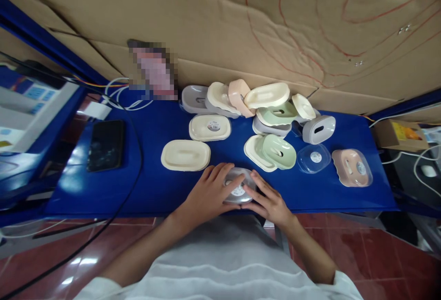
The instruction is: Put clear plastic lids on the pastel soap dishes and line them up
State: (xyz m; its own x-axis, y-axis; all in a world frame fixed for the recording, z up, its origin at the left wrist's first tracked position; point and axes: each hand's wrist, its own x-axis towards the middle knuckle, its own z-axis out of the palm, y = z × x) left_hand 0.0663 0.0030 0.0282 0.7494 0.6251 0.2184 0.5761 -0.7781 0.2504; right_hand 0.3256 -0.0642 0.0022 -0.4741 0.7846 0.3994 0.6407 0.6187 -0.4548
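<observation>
At the table's front edge, a small grey oval plastic box (246, 195) lies under a clear lid with a round white sticker. My left hand (215, 187) grips its left side, some fingers reaching across the lid. On the right side, my right hand (270, 202) holds it with fingertips pressed on the lid and rim. Just beyond are a cream oval plastic piece (186, 155) on the left and a green oval piece with a slot (279, 152), which rests on a cream one (257, 154). A loose clear lid (312, 160) lies to the right.
Along the cardboard wall (206, 24) sits a pile of cream, peach, green and grey oval pieces (268, 95). A pink lidded box (352, 167) stands far right. On the left are a dark tablet (106, 145) and a black cable (140, 153) crossing the blue table (151, 189).
</observation>
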